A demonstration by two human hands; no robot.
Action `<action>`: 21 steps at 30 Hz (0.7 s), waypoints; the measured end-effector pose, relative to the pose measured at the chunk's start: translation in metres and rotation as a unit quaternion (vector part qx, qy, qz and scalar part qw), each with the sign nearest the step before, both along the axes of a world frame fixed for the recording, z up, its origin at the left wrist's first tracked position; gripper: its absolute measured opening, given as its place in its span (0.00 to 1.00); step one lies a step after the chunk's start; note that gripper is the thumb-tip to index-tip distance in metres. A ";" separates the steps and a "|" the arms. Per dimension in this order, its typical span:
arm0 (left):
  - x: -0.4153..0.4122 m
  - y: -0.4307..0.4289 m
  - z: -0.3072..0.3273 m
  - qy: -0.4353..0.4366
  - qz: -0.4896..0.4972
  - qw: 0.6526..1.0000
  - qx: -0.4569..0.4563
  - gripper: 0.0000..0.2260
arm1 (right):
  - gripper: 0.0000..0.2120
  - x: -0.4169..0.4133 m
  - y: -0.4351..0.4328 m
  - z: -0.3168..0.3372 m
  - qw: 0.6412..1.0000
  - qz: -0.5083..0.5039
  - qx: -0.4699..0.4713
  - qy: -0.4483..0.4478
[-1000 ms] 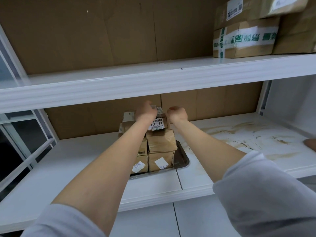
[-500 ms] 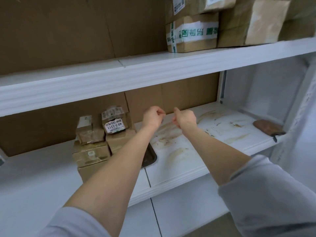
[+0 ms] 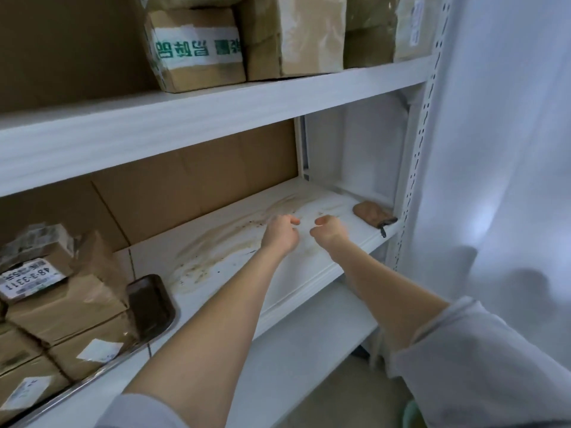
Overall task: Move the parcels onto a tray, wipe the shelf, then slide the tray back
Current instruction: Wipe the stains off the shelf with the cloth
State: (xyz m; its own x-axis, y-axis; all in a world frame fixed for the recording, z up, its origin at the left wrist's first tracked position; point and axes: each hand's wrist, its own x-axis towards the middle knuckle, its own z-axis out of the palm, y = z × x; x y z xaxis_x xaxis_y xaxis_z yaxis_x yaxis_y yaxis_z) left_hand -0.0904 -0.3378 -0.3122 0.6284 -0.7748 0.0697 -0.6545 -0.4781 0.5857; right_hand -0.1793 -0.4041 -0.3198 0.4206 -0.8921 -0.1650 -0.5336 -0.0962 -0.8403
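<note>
Several brown cardboard parcels [image 3: 58, 301] are stacked on a dark metal tray [image 3: 154, 304] at the lower left of the white middle shelf [image 3: 309, 273]. Brown smears [image 3: 222, 245] cover the shelf to the right of the tray. My left hand [image 3: 279, 234] and my right hand [image 3: 329, 231] hover side by side over the stained part, both loosely curled and holding nothing. A brown cloth [image 3: 372, 213] lies at the shelf's far right corner, apart from both hands.
More taped parcels [image 3: 197, 47] fill the upper shelf. A perforated white upright [image 3: 414, 168] closes the shelf's right end, with a white curtain [image 3: 506, 149] beyond. Cardboard [image 3: 197, 180] lines the back. A lower white shelf [image 3: 293, 359] sits below.
Both hands left the top parcel on the tray and moved right over the stained shelf. The view swung right, bringing the brown cloth closer to the hands.
</note>
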 end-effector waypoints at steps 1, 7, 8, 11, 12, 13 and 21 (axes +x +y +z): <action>-0.006 -0.012 -0.004 0.006 -0.011 1.000 0.010 0.16 | 0.21 -0.007 -0.010 -0.003 1.000 -0.008 -0.006 0.011; -0.020 -0.081 -0.020 0.002 -0.060 0.996 0.061 0.17 | 0.22 -0.031 -0.073 -0.026 0.995 -0.071 -0.038 0.057; -0.023 -0.102 -0.023 -0.005 -0.076 0.995 0.070 0.17 | 0.22 -0.033 -0.092 -0.033 0.993 -0.089 -0.040 0.059; -0.022 -0.134 -0.032 -0.002 -0.115 0.989 0.089 0.13 | 0.22 -0.037 -0.124 -0.042 0.991 -0.113 -0.044 0.063; -0.021 -0.149 -0.035 -0.002 -0.125 0.988 0.096 0.13 | 0.21 -0.036 -0.139 -0.045 0.989 -0.121 -0.047 0.064; -0.018 -0.163 -0.038 -0.003 -0.134 0.986 0.103 0.13 | 0.19 -0.034 -0.152 -0.047 0.989 -0.122 -0.051 0.070; 0.016 -0.245 -0.061 -0.048 -0.174 0.971 0.157 0.18 | 0.22 -0.013 -0.227 -0.078 0.971 -0.039 -0.108 0.208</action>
